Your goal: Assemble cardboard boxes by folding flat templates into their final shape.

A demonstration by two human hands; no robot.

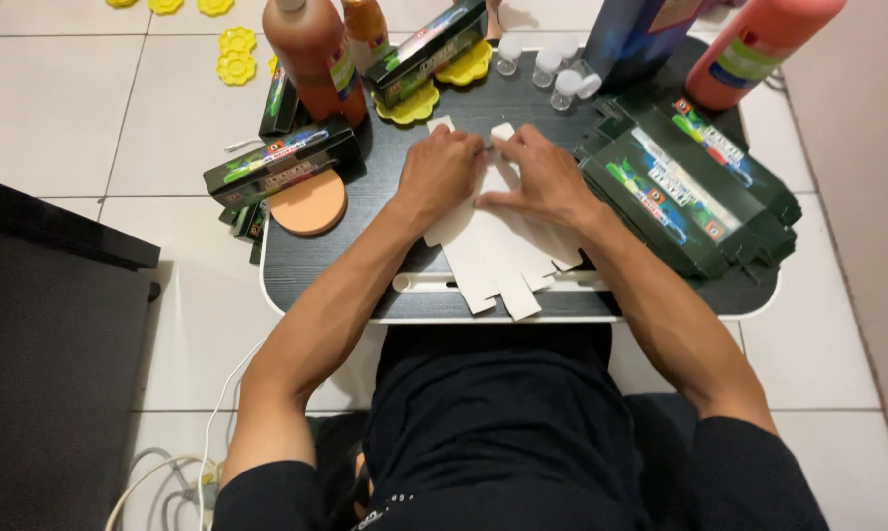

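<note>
A flat unfolded cardboard carton blank (498, 258), white side up, lies on the small black lap table (365, 187). My left hand (440, 169) presses on its upper left part with fingers curled over the edge. My right hand (540, 175) rests on the upper right part, fingers pinching a flap near the top. Both hands meet at the blank's far end. The carton's tabs point toward me at the table's front edge.
A stack of flat dark green cartons (690, 192) sits at the right. Folded green boxes (279, 162) and an orange round lid (309, 205) lie left. Orange bottles (311, 54), small clear vials (547, 67) and yellow flower-shaped pieces (236, 54) stand at the back. White cables (183, 462) lie on the tiled floor.
</note>
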